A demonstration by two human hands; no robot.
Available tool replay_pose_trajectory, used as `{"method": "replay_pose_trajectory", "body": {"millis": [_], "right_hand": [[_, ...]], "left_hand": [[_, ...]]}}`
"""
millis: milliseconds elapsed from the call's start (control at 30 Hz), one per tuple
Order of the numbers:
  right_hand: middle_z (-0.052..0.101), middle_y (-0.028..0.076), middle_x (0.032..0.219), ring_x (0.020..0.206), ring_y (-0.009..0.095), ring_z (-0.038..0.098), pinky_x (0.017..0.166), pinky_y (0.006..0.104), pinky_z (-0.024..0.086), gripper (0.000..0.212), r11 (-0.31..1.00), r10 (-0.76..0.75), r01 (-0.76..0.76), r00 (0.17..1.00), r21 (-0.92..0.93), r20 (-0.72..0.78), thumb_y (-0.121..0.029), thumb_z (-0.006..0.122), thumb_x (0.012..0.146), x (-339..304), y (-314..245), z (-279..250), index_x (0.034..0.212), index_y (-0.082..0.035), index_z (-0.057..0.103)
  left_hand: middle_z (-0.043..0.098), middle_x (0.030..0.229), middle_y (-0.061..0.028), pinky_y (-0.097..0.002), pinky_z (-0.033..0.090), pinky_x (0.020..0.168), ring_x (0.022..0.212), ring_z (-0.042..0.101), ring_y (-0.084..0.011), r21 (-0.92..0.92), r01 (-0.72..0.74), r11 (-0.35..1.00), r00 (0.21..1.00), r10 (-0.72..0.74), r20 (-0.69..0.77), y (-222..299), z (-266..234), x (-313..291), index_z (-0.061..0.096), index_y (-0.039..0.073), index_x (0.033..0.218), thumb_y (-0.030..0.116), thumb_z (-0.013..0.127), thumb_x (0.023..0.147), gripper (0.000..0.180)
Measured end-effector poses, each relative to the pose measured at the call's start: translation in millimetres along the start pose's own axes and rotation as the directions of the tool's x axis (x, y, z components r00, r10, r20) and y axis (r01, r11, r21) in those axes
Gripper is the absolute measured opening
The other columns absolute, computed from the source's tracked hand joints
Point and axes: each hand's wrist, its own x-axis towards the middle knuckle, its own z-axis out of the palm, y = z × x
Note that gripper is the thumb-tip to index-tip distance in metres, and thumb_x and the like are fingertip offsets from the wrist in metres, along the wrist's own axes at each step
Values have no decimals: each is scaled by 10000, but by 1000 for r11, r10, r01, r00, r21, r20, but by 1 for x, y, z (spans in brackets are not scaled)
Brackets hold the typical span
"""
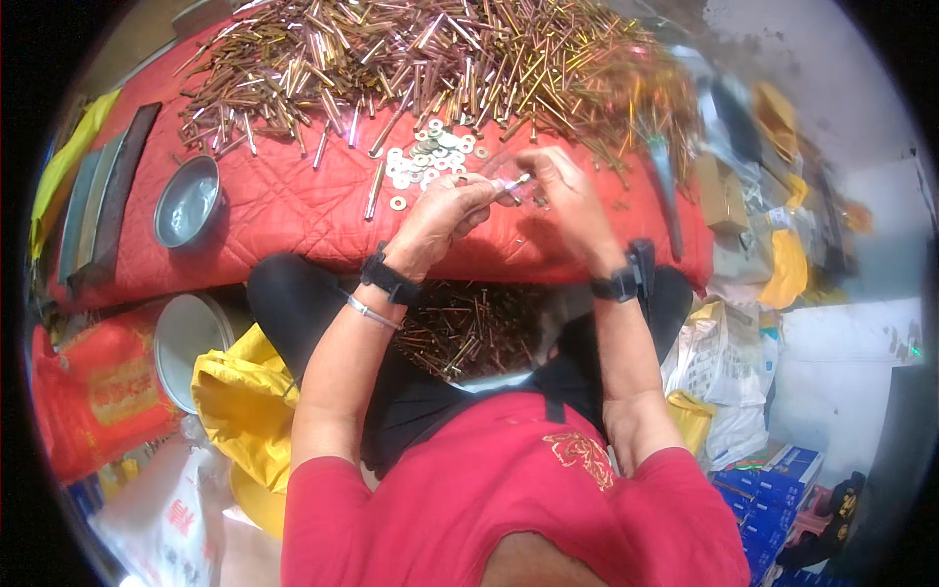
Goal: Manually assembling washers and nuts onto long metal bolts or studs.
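My left hand [448, 213] is closed on a long metal bolt [511, 187], which points up and to the right from its fingertips. At the bolt's far end my right hand [570, 196] is bent in a pinch, slightly blurred. What its fingertips hold is too small to make out. A pile of flat metal washers [399, 203] lies on the red quilted cloth [293, 210], just beyond my left hand. Farther back spreads a big heap of long brassy bolts [342, 59]. One single bolt [374, 190] lies left of the washers.
A grey metal bowl [188, 202] stands on the cloth at the left. Between my legs sits a container of bolts [465, 333]. Yellow cloth [249, 382] and a red bag [103, 396] are at lower left, blue boxes [773, 499] at lower right.
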Motion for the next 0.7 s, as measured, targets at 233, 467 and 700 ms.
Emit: {"method": "replay_pose_trajectory", "body": {"millis": [233,467,700], "right_hand": [[588,83,795,718,146,577,672,285,469,275,983,138,-132,989,126,-43,-99,541,917,1,-13,12,1190,-62,556],[560,53,670,621,112,535,600,282,449,312,979,69,-46,992,200,-105,-130,555,922,-5,-13,12,1229,-71,546],[562,34,676,642,108,542,611,272,447,309,989,80,-70,994,131,-75,-110,578,902,-7,-12,10,1208,-67,562]], "left_hand": [[450,558,92,-182,210,419,463,318,-6,10,-4,1000,1000,4,14,-6,-3,1,697,36,844,222,607,883,211],[436,551,97,-190,206,420,462,318,-9,23,-1,1000,1000,1,30,-5,-5,4,699,46,848,227,609,879,204],[443,558,91,-192,205,418,461,322,-13,13,25,1000,1000,-25,19,-8,-4,3,699,39,858,232,606,881,216]]}}
